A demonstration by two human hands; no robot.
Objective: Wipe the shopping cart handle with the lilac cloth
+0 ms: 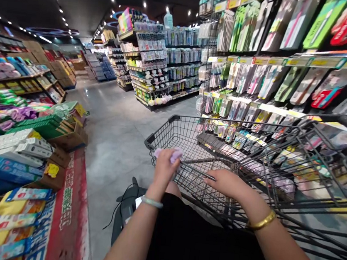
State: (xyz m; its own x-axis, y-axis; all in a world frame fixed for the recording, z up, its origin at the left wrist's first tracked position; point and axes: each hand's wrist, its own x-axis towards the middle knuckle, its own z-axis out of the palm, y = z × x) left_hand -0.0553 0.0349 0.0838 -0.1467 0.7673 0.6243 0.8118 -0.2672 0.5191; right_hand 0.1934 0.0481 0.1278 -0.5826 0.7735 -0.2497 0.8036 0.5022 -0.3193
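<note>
Near the front left corner of a black wire shopping cart (190, 121), my left hand (164, 168) is closed on a crumpled lilac cloth (175, 154). The cloth is bunched at the fingers, beside the cart's near side. To the right, my right hand (225, 182) has its fingers curled at a thin dark bar (195, 170) that runs along the cart's near side toward the left hand. The underside of the right fingers is hidden. I see bare wire mesh in the cart's left end.
Hanging brushes and packaged goods fill a tall shelf (256, 60) behind the cart. On the left, boxes (10, 159) and bagged goods stand on a red printed base (68, 214). A grey floor aisle (112, 119) runs between. A dark bag (127, 208) lies near my legs.
</note>
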